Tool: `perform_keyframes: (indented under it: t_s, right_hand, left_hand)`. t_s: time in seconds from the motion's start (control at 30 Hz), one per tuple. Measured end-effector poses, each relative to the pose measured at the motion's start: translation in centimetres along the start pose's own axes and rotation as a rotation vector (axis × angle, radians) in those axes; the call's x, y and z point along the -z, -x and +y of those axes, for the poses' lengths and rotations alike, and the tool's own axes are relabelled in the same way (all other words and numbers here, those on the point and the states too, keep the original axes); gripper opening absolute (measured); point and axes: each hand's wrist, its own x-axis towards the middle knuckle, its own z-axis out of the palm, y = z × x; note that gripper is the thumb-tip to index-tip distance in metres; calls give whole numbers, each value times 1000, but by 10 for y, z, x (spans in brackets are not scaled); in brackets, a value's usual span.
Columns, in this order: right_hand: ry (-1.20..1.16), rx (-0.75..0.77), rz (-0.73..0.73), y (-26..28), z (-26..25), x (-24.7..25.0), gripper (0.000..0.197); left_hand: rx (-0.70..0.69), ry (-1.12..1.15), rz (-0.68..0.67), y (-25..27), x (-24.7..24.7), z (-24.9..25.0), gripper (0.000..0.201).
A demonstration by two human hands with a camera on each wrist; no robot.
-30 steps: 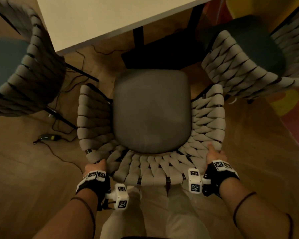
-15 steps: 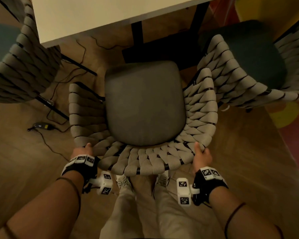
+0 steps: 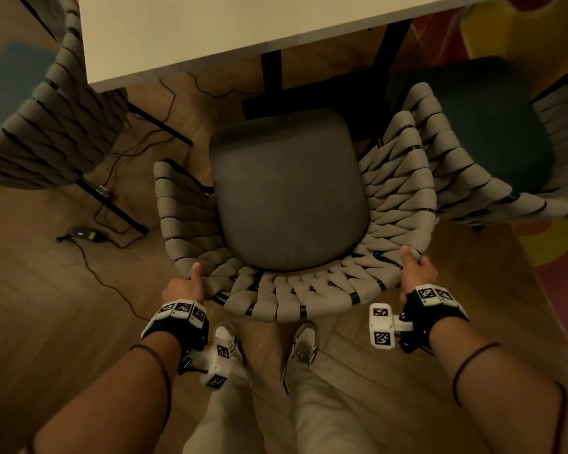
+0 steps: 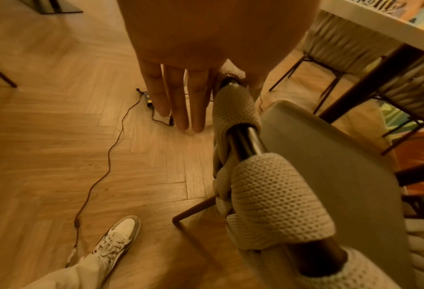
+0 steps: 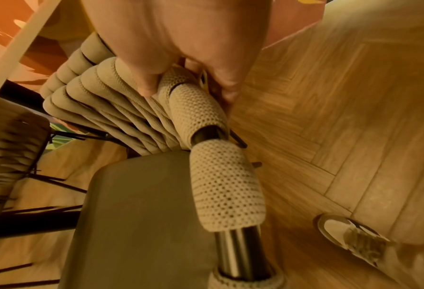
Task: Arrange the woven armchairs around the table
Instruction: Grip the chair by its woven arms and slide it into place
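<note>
A woven armchair (image 3: pixel 292 299) with a grey seat cushion (image 3: pixel 289 198) stands in front of me, facing the white table (image 3: pixel 210 34). My left hand (image 3: pixel 186 288) rests on the left end of its back rim (image 4: pixel 235 109). The thumb lies inside the rim, and the fingers (image 4: pixel 178 93) hang straight down outside it. My right hand (image 3: pixel 417 270) grips the right end of the rim (image 5: pixel 198 109), thumb on the weave and fingers curled behind. The chair's right arm touches or nearly touches the neighbouring chair.
Two more woven armchairs flank this one, one at the left (image 3: pixel 46 126) and one with a dark cushion at the right (image 3: pixel 466 152). The black table leg (image 3: pixel 271 73) is ahead. A cable and adapter (image 3: pixel 82 234) lie on the wooden floor. A colourful rug (image 3: pixel 554 250) is at the right.
The armchair has slid forward toward the table and closer to the right-hand chair. I have stepped after it. Both thumbs now lie up along the rim.
</note>
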Motion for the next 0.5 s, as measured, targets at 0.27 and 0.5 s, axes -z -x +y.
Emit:
perform_keyframes:
  t_s: [0.27,0.5]
  right_hand:
    - [72,8,-3,-23,-27,8,50]
    - [372,433,202,30,-33,-26,58]
  left_hand:
    - [-106,-50,0,2,0,15,78]
    - [-251,-1,-6,0,23,2,48]
